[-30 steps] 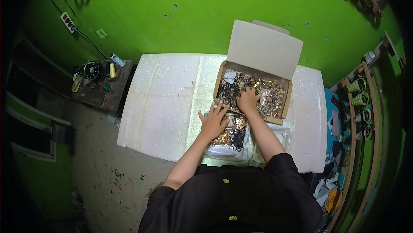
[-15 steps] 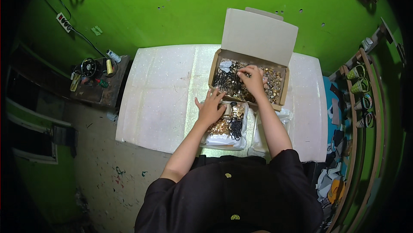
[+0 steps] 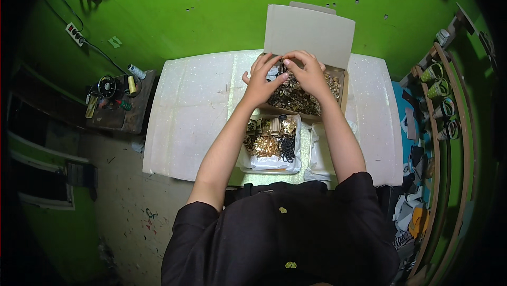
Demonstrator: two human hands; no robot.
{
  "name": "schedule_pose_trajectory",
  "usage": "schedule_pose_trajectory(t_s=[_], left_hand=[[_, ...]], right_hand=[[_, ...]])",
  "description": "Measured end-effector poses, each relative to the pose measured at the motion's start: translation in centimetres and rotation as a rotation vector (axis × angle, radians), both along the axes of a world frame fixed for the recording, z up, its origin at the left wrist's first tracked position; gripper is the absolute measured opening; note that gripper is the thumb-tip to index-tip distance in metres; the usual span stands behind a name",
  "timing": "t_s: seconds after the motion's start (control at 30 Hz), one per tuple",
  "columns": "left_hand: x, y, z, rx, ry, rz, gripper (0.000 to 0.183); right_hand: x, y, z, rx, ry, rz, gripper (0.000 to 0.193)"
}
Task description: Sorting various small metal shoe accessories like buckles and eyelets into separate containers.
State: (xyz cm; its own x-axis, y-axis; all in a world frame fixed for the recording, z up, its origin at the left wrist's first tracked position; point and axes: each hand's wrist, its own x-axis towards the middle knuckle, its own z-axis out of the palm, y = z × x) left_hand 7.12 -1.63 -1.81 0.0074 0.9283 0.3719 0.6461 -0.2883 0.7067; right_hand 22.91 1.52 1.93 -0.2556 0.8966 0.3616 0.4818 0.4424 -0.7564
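My two hands meet over an open cardboard box [image 3: 346, 93] that holds a mixed heap of small metal pieces [image 3: 303, 96], dark on one side and gold-toned toward the other. A small dark piece [image 3: 284, 66] shows between the fingertips; its kind cannot be made out. My right hand [image 3: 309, 74] pinches it between thumb and fingers. Curled in from the other side, my left hand [image 3: 259, 81] has its fingertips at the same piece. Nearer me sits a white plastic-lined tray [image 3: 269, 167] with sorted groups: gold pieces [image 3: 265, 146], black rings [image 3: 287, 148] and others behind them.
The box stands on a whitish sparkly table [image 3: 185, 111], its raised lid [image 3: 310, 31] toward the green wall. A second white plastic-covered tray [image 3: 319, 151] lies by my right forearm. Shoe racks [image 3: 449, 90] line the right; a sewing machine table [image 3: 127, 117] is left.
My left hand has lifted from the sorted tray and moved up to the box. My right hand has risen slightly toward the box's back left, and the fingertips now meet.
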Motion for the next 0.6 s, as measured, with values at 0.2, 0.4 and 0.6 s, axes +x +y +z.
schedule_pose_trajectory(t_s=[0.2, 0.4, 0.6], left_hand=[[-0.2, -2.2, 1.7, -0.020, -0.092, -0.030, 0.030], [-1.6, -5.5, 3.4, -0.062, -0.101, 0.004, 0.026], [-2.1, -7.6, 3.9, -0.079, 0.040, 0.053, 0.025]], right_hand=[[0.6, -1.8, -0.2, -0.115, 0.229, 0.116, 0.018], [0.9, -4.2, -0.2, -0.331, 0.465, 0.309, 0.019], [1.0, -6.3, -0.7, -0.423, 0.525, 0.330, 0.019]])
